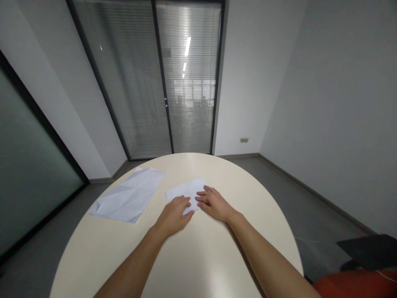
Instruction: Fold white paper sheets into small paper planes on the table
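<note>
A small folded sheet of white paper (190, 188) lies on the table in front of me. My left hand (176, 215) rests on its near left part, thumb apart from the bent fingers, with paper showing between them. On the paper's right edge lies my right hand (217, 203), its fingers spread and stretched to the left. Both hands touch the paper from above, and neither visibly grips it. The paper's near left edge is partly hidden under my left hand.
A larger creased stack of white paper (133, 194) lies at the table's left edge. The round cream table (248, 186) stands before a glass door with blinds (192, 120). At the lower right are a black flat object (369, 250) and something red (350, 283).
</note>
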The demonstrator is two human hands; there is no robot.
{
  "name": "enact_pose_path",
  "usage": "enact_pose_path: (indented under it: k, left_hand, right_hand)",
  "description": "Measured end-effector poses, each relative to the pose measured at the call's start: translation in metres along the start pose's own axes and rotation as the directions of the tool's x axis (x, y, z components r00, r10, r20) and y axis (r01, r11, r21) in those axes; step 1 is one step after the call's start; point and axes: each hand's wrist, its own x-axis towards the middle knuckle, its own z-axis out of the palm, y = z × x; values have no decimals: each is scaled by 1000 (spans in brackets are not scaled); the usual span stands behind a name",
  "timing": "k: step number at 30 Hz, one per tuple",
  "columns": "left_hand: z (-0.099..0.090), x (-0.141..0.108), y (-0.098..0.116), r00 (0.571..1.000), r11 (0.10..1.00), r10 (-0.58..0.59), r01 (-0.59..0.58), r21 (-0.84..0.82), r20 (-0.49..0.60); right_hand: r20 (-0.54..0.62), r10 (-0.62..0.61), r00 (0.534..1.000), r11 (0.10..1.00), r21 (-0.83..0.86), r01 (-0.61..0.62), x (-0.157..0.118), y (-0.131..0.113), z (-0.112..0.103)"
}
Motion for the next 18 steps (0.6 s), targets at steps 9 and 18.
enact_pose_path:
  k: [9,18]
  left_hand:
    - [-7,-1,1,999,999,17,-15,-50,37]
    - [-7,0,-1,998,997,7,-2,-71,70]
  right_hand:
    - [-18,-162,987,980,112,163,1,-2,-2]
    - [16,-127,992,966,228,120,2,-8,-4]
